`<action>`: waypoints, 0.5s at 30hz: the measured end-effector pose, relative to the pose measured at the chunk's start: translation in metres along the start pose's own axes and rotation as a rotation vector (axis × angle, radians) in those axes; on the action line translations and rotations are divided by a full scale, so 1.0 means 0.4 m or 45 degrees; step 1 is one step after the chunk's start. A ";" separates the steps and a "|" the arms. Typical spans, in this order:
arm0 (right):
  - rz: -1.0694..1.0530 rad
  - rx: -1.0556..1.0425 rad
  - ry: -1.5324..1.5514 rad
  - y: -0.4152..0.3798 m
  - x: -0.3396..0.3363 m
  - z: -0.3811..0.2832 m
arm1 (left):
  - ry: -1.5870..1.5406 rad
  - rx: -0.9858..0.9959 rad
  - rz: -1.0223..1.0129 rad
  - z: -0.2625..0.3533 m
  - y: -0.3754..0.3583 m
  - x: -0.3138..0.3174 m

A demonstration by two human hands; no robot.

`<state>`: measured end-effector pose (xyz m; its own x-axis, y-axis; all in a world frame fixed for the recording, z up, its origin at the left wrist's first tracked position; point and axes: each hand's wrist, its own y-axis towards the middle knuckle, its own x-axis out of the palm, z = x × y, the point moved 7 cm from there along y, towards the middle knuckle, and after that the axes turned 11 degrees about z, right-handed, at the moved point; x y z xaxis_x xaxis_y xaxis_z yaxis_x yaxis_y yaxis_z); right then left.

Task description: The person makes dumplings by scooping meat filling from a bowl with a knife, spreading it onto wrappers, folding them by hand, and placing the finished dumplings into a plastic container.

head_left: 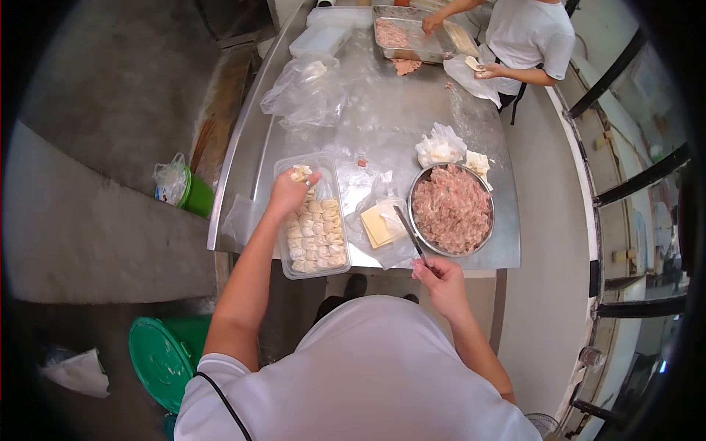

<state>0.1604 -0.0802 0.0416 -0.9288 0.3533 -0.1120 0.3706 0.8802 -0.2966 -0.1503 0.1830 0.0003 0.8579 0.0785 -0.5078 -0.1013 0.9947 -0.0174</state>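
My left hand is closed on a folded wonton, above the far end of a clear plastic container. Rows of pale wontons fill the near part of that container. In my right hand, at the table's front edge, is a narrow table knife, its blade pointing forward and left. Just left of the blade lies a stack of square yellow wrappers on a plastic bag. Beside the knife on the right stands a round metal bowl heaped with minced meat.
Crumpled plastic bags lie on the steel table. At the far right another person works beside a metal tray of meat. Clear lidded boxes stand far left. Green bins are on the floor.
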 end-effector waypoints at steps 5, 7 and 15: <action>0.081 0.022 0.045 -0.019 -0.009 0.032 | 0.389 0.250 -0.306 -0.039 0.048 0.055; 0.101 0.052 0.040 -0.028 -0.008 0.040 | 0.651 0.369 -0.411 -0.012 0.035 0.070; 0.165 0.068 0.034 -0.050 -0.009 0.053 | 1.041 0.237 -0.656 0.056 0.009 0.072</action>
<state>0.1561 -0.1059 0.0277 -0.8723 0.4721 -0.1273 0.4860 0.8088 -0.3312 -0.1148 0.1901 0.0050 0.1551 -0.3680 -0.9168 0.3282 0.8945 -0.3035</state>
